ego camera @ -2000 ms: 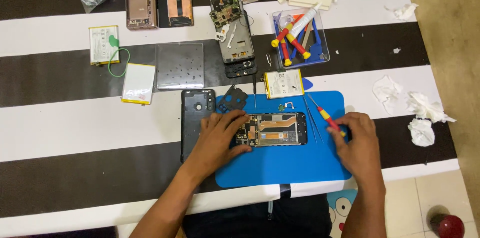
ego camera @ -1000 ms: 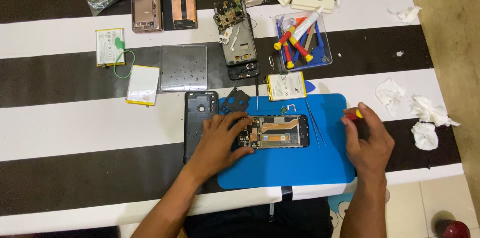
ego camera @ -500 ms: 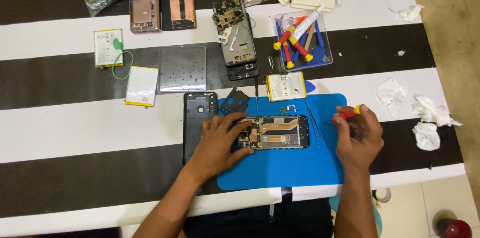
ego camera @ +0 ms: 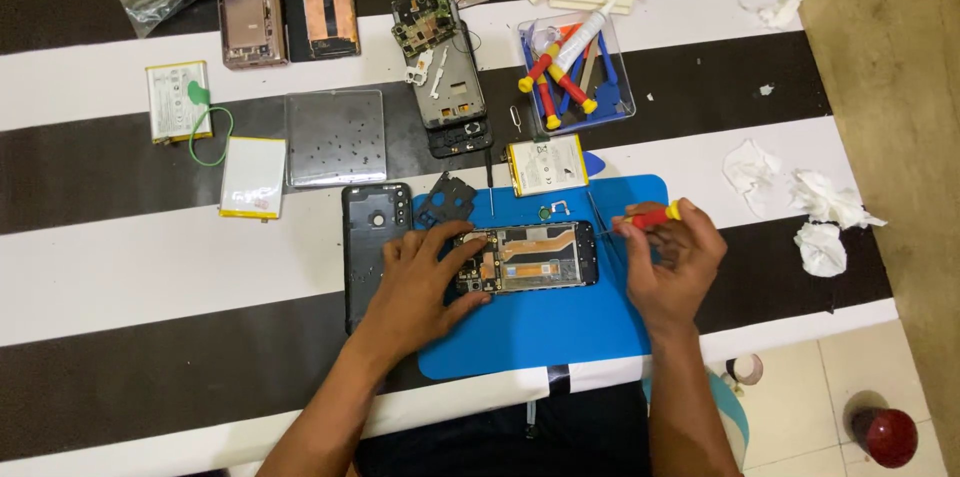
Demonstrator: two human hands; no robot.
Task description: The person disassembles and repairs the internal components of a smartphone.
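With the left hand point(ego camera: 425, 282) pressed flat on the opened phone point(ego camera: 530, 259), the right hand point(ego camera: 672, 262) gripping the red screwdriver point(ego camera: 648, 218) beside it should approach squarely.

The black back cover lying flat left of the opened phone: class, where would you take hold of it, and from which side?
Probably by the long left edge of the black back cover, coming from the left: the left hand overlaps its right side.

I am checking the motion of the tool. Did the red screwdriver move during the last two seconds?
Yes. The red screwdriver in the right hand was past the blue mat's right edge a second ago; now it points left toward the opened phone.
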